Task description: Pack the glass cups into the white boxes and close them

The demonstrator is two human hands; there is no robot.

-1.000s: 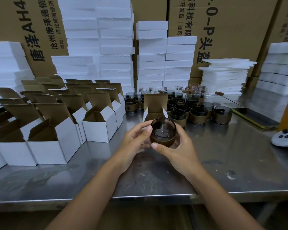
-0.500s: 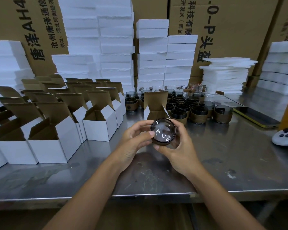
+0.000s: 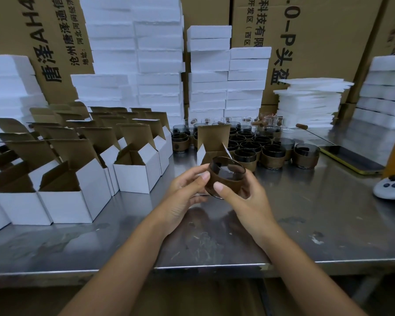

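Hands (image 3: 187, 192) cupping tilted glass cup (image 3: 225, 176).

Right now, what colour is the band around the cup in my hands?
Brown band on the smoky glass cup; the head view shows it.

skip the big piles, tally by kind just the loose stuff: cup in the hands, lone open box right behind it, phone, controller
held cup: 1
lone open box: 1
phone: 1
white controller: 1
total: 4
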